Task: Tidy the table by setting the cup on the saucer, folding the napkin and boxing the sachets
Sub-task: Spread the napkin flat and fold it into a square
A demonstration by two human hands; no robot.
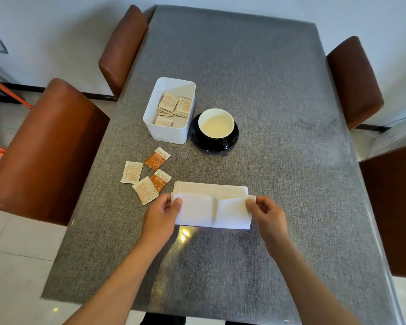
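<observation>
A white napkin [211,207] lies on the grey table in front of me, its near half lifted and turned over toward the far edge. My left hand [161,219] pinches its left corner, and my right hand [266,215] pinches its right corner. A black cup [216,124] with a cream inside stands on a black saucer [233,141]. Left of it stands a white box [167,132] holding several sachets [174,106]. Several loose sachets [148,177], orange and pale, lie on the table left of the napkin.
The grey table [267,90] has brown padded chairs on both sides: two on the left [45,148] [122,48] and two on the right [354,80] [394,207]. White tiled floor lies beyond the table's left edge.
</observation>
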